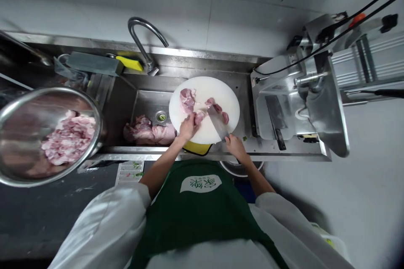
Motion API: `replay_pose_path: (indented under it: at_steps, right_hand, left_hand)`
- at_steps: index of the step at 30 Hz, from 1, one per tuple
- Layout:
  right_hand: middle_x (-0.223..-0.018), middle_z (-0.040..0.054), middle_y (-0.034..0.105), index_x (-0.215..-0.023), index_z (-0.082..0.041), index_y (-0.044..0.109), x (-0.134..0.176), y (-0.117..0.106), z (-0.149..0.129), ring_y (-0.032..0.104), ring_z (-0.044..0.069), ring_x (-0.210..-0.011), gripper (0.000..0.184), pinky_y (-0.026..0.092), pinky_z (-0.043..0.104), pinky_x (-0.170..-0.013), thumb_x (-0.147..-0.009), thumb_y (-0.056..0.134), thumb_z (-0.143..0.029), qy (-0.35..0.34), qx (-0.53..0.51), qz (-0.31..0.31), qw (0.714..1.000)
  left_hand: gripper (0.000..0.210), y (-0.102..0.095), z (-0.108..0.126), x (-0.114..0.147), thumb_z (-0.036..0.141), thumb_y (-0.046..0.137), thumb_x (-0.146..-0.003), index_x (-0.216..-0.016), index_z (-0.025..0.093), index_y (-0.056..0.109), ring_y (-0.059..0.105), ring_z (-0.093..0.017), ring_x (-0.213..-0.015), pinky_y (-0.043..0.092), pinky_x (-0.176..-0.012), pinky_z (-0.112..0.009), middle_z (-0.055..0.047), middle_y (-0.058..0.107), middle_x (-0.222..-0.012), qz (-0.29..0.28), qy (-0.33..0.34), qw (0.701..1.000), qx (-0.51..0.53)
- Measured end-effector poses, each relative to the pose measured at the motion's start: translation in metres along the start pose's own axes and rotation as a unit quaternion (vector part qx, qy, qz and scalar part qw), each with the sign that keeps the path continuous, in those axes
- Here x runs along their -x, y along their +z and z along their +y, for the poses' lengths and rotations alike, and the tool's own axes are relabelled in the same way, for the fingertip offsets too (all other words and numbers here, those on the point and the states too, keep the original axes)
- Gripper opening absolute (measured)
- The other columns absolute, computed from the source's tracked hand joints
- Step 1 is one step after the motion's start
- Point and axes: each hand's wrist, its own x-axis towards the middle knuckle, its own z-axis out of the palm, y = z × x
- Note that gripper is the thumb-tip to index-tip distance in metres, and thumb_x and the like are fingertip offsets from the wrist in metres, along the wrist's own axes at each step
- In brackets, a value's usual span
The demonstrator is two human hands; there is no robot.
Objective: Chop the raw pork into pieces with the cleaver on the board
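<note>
A round white cutting board (pixel 205 130) lies across the sink and its edge. My left hand (pixel 188 128) has its fingers closed on a piece of raw meat (pixel 199 117) on the board. In my right hand (pixel 235 147) is the handle of a cleaver (pixel 217 122), its broad blade angled up and left beside that piece. Several small cut pieces (pixel 225 117) lie around the blade, mostly to its right. A larger chunk of meat (pixel 187 100) rests at the board's upper left.
Left of the board, more raw meat (pixel 148 131) lies in the sink (pixel 148 96) under a curved faucet (pixel 148 29). A steel bowl (pixel 19 113) of meat pieces stands far left. On the right, a slicing machine (pixel 328 105) has another cleaver (pixel 276 113) lying on it.
</note>
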Motion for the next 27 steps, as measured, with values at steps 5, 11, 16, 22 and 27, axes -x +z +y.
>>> replay_pose_path:
  at_steps: [5,11,16,22,27]
  right_hand:
    - [-0.108,0.0136,0.074,-0.129,-0.019,0.059,0.020,0.007,0.010,0.070,0.027,-0.099,0.035,0.042,0.031,-0.082,-0.110,0.035,-0.035,-0.025,-0.006,-0.025,0.999]
    - [-0.106,0.0165,0.074,-0.124,-0.016,0.059,0.016,0.004,0.021,0.071,0.028,-0.098,0.037,0.042,0.031,-0.081,-0.111,0.029,-0.035,-0.002,0.008,-0.012,1.000]
    - [-0.104,0.0159,0.075,-0.123,-0.016,0.059,0.008,0.001,0.023,0.072,0.026,-0.096,0.037,0.042,0.031,-0.079,-0.111,0.030,-0.035,-0.029,0.037,0.000,0.999]
    - [-0.095,0.0120,0.076,-0.114,-0.017,0.063,0.013,-0.018,0.037,0.072,0.025,-0.089,0.032,0.040,0.029,-0.072,-0.110,0.035,-0.032,-0.055,0.083,0.018,0.995]
    - [-0.092,0.0147,0.076,-0.115,-0.014,0.062,0.022,-0.029,0.006,0.072,0.024,-0.083,0.041,0.040,0.028,-0.071,-0.112,0.026,-0.032,-0.102,0.046,0.126,0.986]
  left_hand:
    - [0.053,0.006,-0.008,0.028,0.046,0.067,-0.090,-0.134,0.018,0.058,0.052,-0.041,-0.118,0.043,-0.099,-0.056,-0.020,0.062,-0.127,-0.043,0.008,0.974,-0.224]
    - [0.054,0.007,-0.005,0.036,0.055,0.062,-0.093,-0.134,0.019,0.060,0.052,-0.037,-0.117,0.042,-0.099,-0.050,-0.018,0.058,-0.128,-0.023,0.015,0.980,-0.199]
    - [0.033,0.042,0.010,0.026,0.043,0.052,-0.100,-0.114,0.020,0.072,0.048,-0.036,-0.125,0.036,-0.104,-0.053,-0.017,0.055,-0.136,-0.019,0.026,0.978,-0.205]
    - [0.018,0.037,-0.020,0.045,0.037,0.062,-0.097,-0.099,0.022,0.070,0.060,-0.028,-0.110,0.042,-0.099,-0.046,-0.012,0.065,-0.117,0.087,0.086,0.982,-0.144]
    - [0.016,0.021,-0.030,0.073,0.038,0.067,-0.094,-0.092,0.022,0.064,0.062,-0.026,-0.101,0.042,-0.095,-0.046,-0.008,0.066,-0.099,0.285,0.061,0.946,-0.141]
